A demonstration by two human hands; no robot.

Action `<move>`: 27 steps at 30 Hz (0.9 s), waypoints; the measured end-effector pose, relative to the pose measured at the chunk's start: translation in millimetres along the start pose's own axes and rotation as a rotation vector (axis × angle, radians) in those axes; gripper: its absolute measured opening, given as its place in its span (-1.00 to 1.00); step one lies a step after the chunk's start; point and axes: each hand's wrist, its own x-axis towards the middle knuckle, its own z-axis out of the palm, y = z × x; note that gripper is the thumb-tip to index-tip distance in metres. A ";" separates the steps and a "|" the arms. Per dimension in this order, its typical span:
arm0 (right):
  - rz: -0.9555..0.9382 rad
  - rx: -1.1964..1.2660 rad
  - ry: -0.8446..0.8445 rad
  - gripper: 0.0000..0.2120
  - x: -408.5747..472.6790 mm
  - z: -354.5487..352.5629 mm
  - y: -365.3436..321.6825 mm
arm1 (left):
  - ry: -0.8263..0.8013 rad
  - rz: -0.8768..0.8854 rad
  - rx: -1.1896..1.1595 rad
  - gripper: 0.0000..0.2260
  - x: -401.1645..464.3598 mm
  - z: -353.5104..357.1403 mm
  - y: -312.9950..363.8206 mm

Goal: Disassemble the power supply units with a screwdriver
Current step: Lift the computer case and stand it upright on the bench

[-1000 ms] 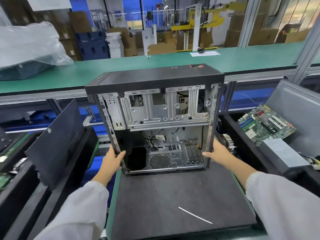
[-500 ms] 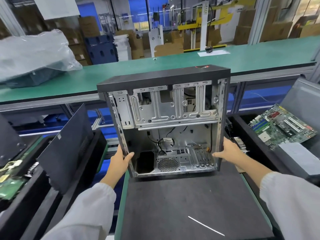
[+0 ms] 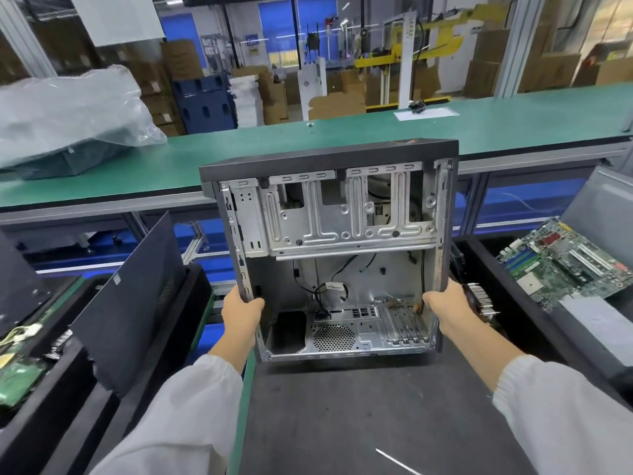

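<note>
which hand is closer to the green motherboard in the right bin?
Right. The right hand grips the case on its right edge, the side toward the motherboard. The left hand grips the case's left edge, with the whole case between it and the board.

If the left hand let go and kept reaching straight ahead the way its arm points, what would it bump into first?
Probably the computer case itself: the left hand grips its left edge, and that frame rail lies right ahead of it. Beyond that, depth is unclear.
</note>
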 end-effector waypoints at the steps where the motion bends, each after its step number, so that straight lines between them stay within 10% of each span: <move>1: -0.005 0.007 0.013 -0.55 1.6 -0.5 0.7 | 0.018 0.011 -0.013 -0.85 -1.6 2.2 0.6; 27: -0.154 0.015 -0.011 -0.75 95.6 22.6 -24.4 | 0.004 0.101 -0.170 -0.82 56.2 63.7 11.4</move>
